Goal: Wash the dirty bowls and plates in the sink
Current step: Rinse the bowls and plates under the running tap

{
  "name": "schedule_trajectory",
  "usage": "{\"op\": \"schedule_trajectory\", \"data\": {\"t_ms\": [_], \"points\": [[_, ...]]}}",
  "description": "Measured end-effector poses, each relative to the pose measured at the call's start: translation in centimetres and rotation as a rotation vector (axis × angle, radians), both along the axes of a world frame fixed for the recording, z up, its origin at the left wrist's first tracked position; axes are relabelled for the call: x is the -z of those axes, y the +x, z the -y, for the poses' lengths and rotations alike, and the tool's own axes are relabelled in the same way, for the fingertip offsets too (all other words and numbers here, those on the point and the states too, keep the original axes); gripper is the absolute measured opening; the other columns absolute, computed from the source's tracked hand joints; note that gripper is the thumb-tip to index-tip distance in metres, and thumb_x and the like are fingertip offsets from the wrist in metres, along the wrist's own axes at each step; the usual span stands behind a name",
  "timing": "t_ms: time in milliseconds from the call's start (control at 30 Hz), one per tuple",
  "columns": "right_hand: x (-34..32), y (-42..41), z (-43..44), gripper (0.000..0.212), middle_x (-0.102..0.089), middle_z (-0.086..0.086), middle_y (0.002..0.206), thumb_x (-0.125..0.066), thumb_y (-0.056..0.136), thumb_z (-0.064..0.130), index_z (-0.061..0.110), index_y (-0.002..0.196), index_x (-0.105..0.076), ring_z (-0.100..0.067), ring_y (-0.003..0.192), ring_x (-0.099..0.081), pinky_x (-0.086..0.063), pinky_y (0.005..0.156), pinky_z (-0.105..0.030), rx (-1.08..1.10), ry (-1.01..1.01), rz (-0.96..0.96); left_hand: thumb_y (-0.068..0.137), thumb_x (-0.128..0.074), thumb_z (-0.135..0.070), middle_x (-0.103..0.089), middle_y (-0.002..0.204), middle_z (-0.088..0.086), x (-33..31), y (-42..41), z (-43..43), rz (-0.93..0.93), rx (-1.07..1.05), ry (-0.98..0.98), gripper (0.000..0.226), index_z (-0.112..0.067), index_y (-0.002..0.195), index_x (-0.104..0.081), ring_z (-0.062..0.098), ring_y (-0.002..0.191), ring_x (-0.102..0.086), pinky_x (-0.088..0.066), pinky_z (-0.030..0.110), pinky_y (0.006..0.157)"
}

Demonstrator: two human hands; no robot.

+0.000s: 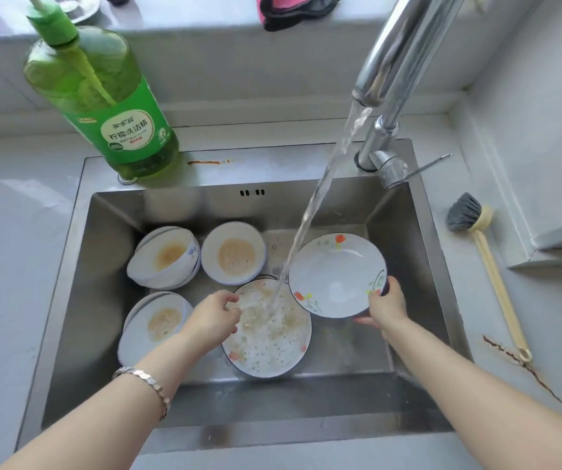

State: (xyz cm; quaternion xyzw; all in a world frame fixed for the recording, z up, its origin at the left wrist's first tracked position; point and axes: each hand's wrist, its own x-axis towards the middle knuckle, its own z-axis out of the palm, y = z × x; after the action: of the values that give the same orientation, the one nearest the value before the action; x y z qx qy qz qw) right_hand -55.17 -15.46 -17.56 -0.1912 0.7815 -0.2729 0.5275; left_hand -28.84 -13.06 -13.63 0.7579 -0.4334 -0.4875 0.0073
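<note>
Your right hand [386, 305] grips clean-looking plate [333, 276] by rim over sink [408, 232] — wet edge could slip, chip dirty plate [272, 340] below. Your left hand [213, 315] curled at that plate's rim; grip unclear. Tap stream [323, 184] hits it — expect splash. Soiled bowls [233, 254] wait behind.

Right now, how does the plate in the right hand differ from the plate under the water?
The held plate looks clean; the lower plate carries food residue. The held plate is lifted and tilted, gripped at its rim by the right hand; the lower plate lies in the sink, left hand at its edge. Water hits only the lower plate. Both are white with flower prints.
</note>
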Motion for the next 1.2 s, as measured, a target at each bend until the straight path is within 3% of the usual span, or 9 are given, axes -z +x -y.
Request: {"op": "schedule_trajectory", "data": {"t_ms": [167,300,400,467,600,733,867,1100,1200], "points": [[4.9,1.0,1.4,0.036,-0.052,-0.005,0.121,-0.036,0.096,-0.001,0.016,0.126,-0.045,-0.038,0.105,-0.056,-0.054,0.067,-0.047,0.259,-0.012,0.106,0.094,-0.045,-0.016,-0.065,0.097,0.006,1.5,0.3,0.1,-0.004,-0.028,-0.01,0.033,-0.015,0.127,-0.049,0.015,0.081,-0.065,-0.052,0.032,0.075],[6.4,0.9,1.1,0.044,-0.047,-0.007,0.134,-0.037,0.098,0.0,0.018,0.137,-0.038,-0.039,0.115,-0.052,-0.052,0.078,-0.05,0.31,-0.001,0.129,0.094,-0.045,-0.014,-0.064,0.097,0.007,2.0,0.5,-0.3,-0.008,-0.052,-0.005,0.034,-0.014,0.127,-0.049,0.014,0.076,-0.064,-0.049,0.029,0.07],[7.6,0.4,0.4,0.045,-0.053,-0.007,0.126,-0.043,0.095,-0.003,0.015,0.136,-0.042,-0.033,0.11,-0.056,-0.051,0.083,-0.042,0.328,0.029,0.143,0.094,-0.046,-0.015,-0.064,0.1,0.009,2.1,0.5,-0.8,-0.036,-0.072,0.009,0.032,-0.014,0.126,-0.049,0.016,0.078,-0.064,-0.05,0.032,0.071],[8.3,0.5,-0.2,0.04,-0.057,-0.007,0.115,-0.045,0.091,-0.003,0.012,0.128,-0.049,-0.028,0.099,-0.057,-0.051,0.083,-0.038,0.224,0.064,0.059,0.093,-0.046,-0.016,-0.064,0.1,0.009,2.1,0.6,-1.2,-0.052,-0.075,0.013,0.032,-0.015,0.125,-0.049,0.015,0.08,-0.065,-0.052,0.035,0.074],[8.1,3.2,-1.7,0.007,-0.055,-0.013,0.077,-0.049,0.091,0.007,0.004,0.097,-0.05,-0.029,0.078,-0.055,-0.053,0.082,-0.045,-0.333,0.307,-0.149,0.093,-0.045,-0.014,-0.064,0.101,0.009,2.2,1.4,-2.3,-0.08,-0.071,0.033,0.033,-0.014,0.126,-0.049,0.019,0.087,-0.066,-0.05,0.033,0.077],[7.6,6.4,-2.5,0.034,-0.058,-0.014,0.094,-0.052,0.093,0.017,-0.001,0.121,-0.048,-0.026,0.069,-0.057,-0.048,0.059,-0.03,-0.784,0.349,-0.099,0.092,-0.046,-0.015,-0.066,0.095,0.007,2.5,2.8,-3.3,-0.05,-0.04,0.041,0.035,-0.017,0.127,-0.049,0.024,0.092,-0.065,-0.05,0.035,0.079],[8.6,7.3,-2.5,0.035,-0.055,-0.02,0.125,-0.049,0.092,0.0,0.001,0.127,-0.045,-0.04,0.107,-0.058,-0.052,0.084,-0.05,-0.576,0.286,0.007,0.092,-0.048,-0.016,-0.067,0.092,0.007,3.0,3.8,-3.7,-0.056,-0.034,0.01,0.034,-0.021,0.125,-0.051,0.025,0.089,-0.066,-0.051,0.036,0.075],[6.9,6.6,-2.9,0.037,-0.055,-0.009,0.114,-0.044,0.087,-0.007,0.004,0.122,-0.05,-0.033,0.094,-0.06,-0.057,0.07,-0.047,-0.606,0.14,-0.026,0.09,-0.051,-0.014,-0.067,0.085,0.008,2.7,4.5,-4.6,-0.123,-0.07,-0.021,0.026,-0.025,0.113,-0.053,0.018,0.083,-0.066,-0.051,0.035,0.075],[4.6,5.8,-3.0,0.034,-0.066,-0.01,0.096,-0.044,0.077,-0.007,0.004,0.102,-0.064,-0.034,0.08,-0.067,-0.059,0.062,-0.046,-0.64,0.084,-0.103,0.09,-0.051,-0.012,-0.067,0.083,0.007,2.1,4.9,-5.1,-0.147,-0.095,-0.017,0.028,-0.024,0.115,-0.052,0.016,0.083,-0.066,-0.051,0.035,0.076]]}}
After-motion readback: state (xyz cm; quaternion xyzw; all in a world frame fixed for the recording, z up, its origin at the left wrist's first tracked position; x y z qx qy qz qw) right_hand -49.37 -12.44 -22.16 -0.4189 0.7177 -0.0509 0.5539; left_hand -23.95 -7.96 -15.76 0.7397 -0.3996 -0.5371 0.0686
